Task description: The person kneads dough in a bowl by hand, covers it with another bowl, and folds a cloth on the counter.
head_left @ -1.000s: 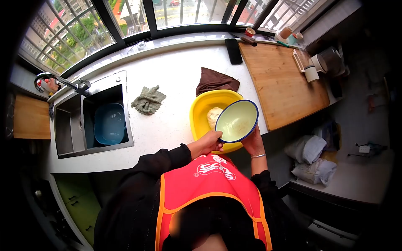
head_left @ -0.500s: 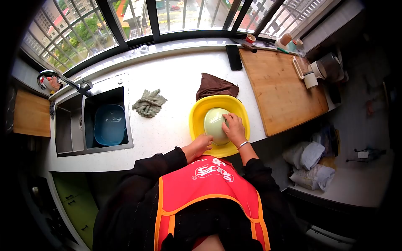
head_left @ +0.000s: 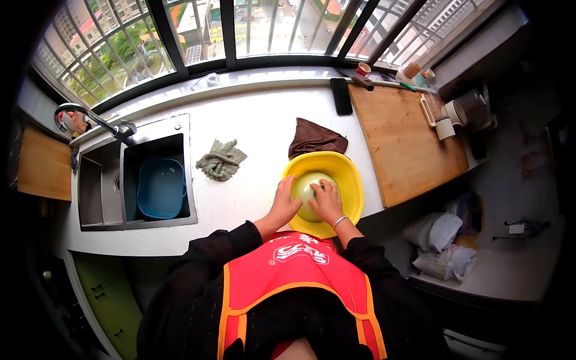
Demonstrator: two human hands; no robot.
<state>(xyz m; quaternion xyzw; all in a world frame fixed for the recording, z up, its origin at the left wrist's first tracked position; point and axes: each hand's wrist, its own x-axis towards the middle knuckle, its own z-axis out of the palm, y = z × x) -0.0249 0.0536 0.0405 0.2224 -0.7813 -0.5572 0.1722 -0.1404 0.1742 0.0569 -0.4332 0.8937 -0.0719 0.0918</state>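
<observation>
A pale green bowl (head_left: 305,182) sits low inside a yellow plastic basin (head_left: 351,180) on the white counter, its smooth rounded surface facing up. My right hand (head_left: 326,204), with a bracelet at the wrist, lies over the bowl; its fingers are apart and touch the rounded surface. My left hand (head_left: 284,206) is at the basin's left rim, thumb and fingers spread, fingertips close to the bowl's left side. Whether those fingertips touch the bowl I cannot tell. My hands hide the near part of the bowl.
A brown cloth (head_left: 316,139) lies just behind the basin, a grey-green rag (head_left: 221,159) to the left. The sink (head_left: 186,204) holds a blue tub (head_left: 161,189). On the right are a wooden board (head_left: 402,138), a black phone-like slab (head_left: 341,97) and a white-handled appliance (head_left: 444,127).
The bowl now sits lower and flatter in the basin. My left hand has moved up to the basin's left rim, and my right hand's fingers have spread over the bowl. The view has shifted slightly.
</observation>
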